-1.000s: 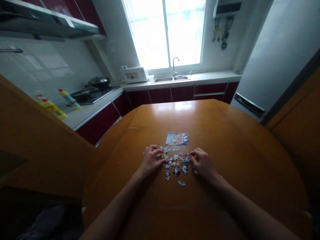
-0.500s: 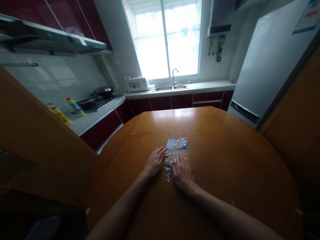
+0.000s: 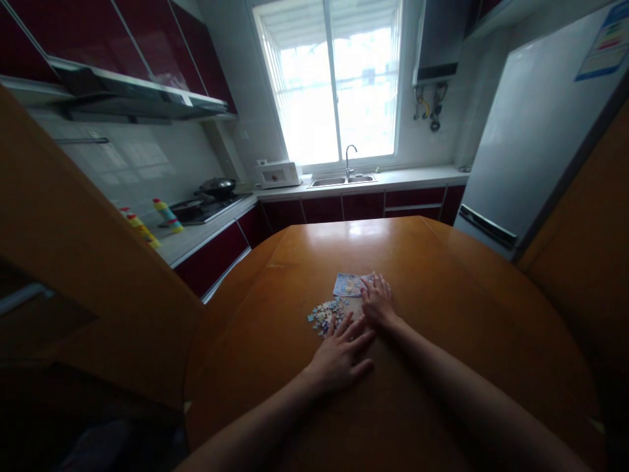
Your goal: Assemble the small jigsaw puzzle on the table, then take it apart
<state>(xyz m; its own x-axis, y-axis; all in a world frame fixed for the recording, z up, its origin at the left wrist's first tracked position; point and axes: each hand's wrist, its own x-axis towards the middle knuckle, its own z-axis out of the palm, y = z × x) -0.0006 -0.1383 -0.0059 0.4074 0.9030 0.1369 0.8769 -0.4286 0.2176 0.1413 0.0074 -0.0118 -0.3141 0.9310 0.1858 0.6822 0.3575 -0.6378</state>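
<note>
A loose heap of small jigsaw puzzle pieces (image 3: 325,314) lies on the wooden table, mostly blue and white. My left hand (image 3: 342,354) is spread flat at the heap's near edge, its fingertips touching or covering some pieces. Farther forward and to the right, my right hand (image 3: 378,300) rests with fingers stretched out over the right end of a printed picture sheet (image 3: 345,284). That sheet lies just beyond the pieces, its right part hidden by the fingers. Neither hand grips anything.
The large wooden table (image 3: 466,341) has a rounded edge. Beyond it stand a counter with a sink (image 3: 328,181), a microwave (image 3: 278,175) and a stove with a wok (image 3: 218,187). Bottles (image 3: 168,216) are at left, a fridge (image 3: 525,131) at right.
My right hand has moved forward from beside the pieces onto the picture sheet. My left hand has shifted right and nearer to me. The pieces now show as a wider heap.
</note>
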